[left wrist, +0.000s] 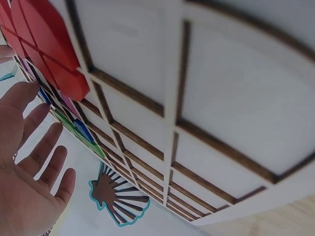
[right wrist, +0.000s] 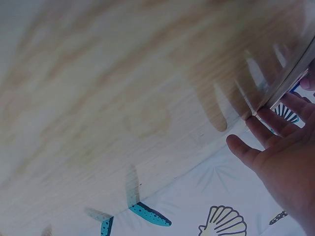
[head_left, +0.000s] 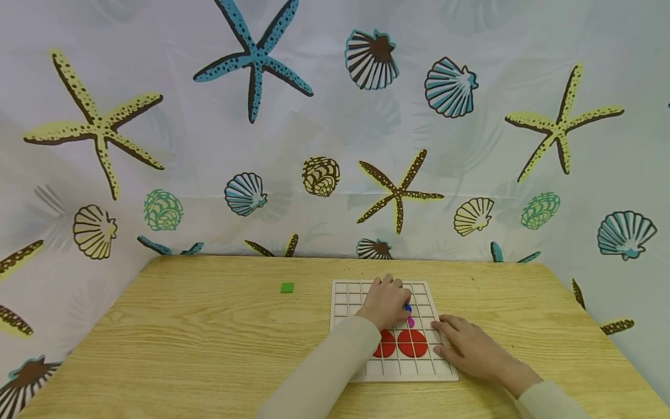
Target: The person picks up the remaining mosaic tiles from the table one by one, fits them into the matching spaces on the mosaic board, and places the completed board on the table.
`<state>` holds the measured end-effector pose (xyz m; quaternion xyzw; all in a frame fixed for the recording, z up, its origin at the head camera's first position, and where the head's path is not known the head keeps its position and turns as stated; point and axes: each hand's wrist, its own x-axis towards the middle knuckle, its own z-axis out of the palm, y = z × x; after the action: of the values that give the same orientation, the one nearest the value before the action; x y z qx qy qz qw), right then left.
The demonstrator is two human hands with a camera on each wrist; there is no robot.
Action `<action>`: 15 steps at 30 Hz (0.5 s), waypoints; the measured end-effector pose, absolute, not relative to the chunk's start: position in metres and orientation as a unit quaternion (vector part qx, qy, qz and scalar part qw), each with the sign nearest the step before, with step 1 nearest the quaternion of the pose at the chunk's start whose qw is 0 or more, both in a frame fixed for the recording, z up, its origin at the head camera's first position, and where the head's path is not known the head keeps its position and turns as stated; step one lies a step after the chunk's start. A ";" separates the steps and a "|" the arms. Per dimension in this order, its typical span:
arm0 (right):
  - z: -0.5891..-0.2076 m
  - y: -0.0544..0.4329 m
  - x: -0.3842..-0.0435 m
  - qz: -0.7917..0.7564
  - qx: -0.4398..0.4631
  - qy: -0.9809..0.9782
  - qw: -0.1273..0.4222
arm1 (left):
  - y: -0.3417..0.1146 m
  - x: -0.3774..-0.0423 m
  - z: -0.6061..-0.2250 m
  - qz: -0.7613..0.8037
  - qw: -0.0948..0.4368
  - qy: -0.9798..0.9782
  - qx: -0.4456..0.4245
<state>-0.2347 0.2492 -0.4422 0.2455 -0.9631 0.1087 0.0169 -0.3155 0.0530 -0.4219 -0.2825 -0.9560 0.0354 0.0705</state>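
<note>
A white gridded board (head_left: 342, 289) lies on the table, with two red discs (head_left: 412, 343) across its lower middle cells. My left hand (head_left: 384, 302) reaches over the board and pinches a small blue piece (head_left: 408, 308) between thumb and index finger, the other fingers loosely bent. Just below the thumb is a magenta piece (head_left: 410, 322). Beyond the red in the left wrist view, green (left wrist: 74, 128), blue and magenta pieces sit on the grid, covered by my left hand in the head view. With fingers extended, my right hand (head_left: 468, 346) rests at the board's right edge.
A small green square (head_left: 287, 287) lies on the wooden table (head_left: 209, 331), left of the board. Behind and on both sides, a white curtain (head_left: 314, 128) printed with starfish and shells rises at the table's edges.
</note>
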 end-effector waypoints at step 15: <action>-0.443 0.248 -0.234 0.105 0.250 -0.962 0.021 | 0.037 -0.315 -0.414 -0.011 0.075 -0.949 -0.307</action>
<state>-0.2339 0.2483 -0.4425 0.2500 -0.9623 0.1050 0.0209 -0.3153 0.0367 -0.4140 -0.3074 -0.9485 -0.0114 0.0751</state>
